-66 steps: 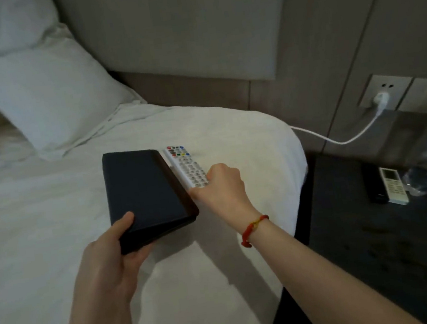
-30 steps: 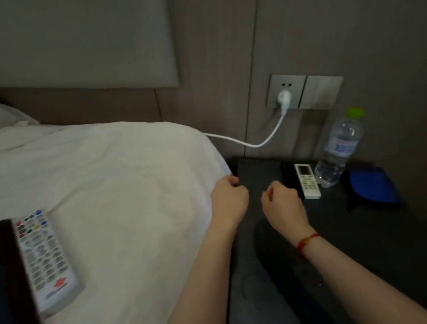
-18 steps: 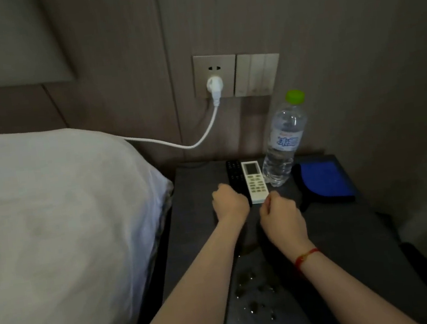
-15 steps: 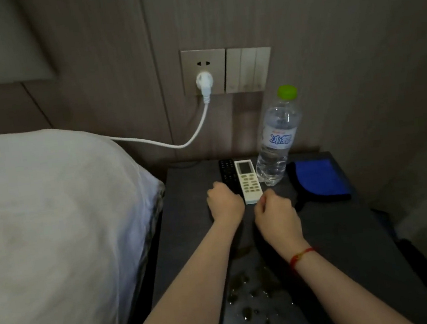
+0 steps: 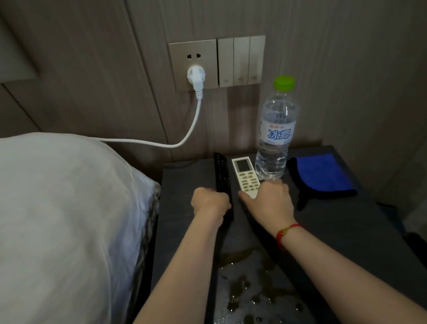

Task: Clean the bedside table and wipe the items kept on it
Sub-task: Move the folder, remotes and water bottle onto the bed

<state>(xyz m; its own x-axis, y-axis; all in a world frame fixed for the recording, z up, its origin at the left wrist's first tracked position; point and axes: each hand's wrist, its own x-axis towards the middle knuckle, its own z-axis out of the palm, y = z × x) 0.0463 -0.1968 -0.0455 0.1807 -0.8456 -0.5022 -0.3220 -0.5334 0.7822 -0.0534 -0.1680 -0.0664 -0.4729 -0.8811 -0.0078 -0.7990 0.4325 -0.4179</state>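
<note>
On the dark bedside table a black remote and a white remote lie side by side near the wall. My left hand has its fingers curled round the near end of the black remote. At the near end of the white remote, my right hand grips with curled fingers and the thumb on its left edge. A clear water bottle with a green cap stands just right of the white remote. A blue cloth lies at the table's back right.
A wet spill of droplets covers the near middle of the table. The white bed borders the table on the left. A white plug sits in the wall socket, and its cable runs left behind the bed.
My view turned from the bed to the bedside table. Both hands left the dark folder and the keyed remote on the bed, moved forward over the table and reached the two remotes.
</note>
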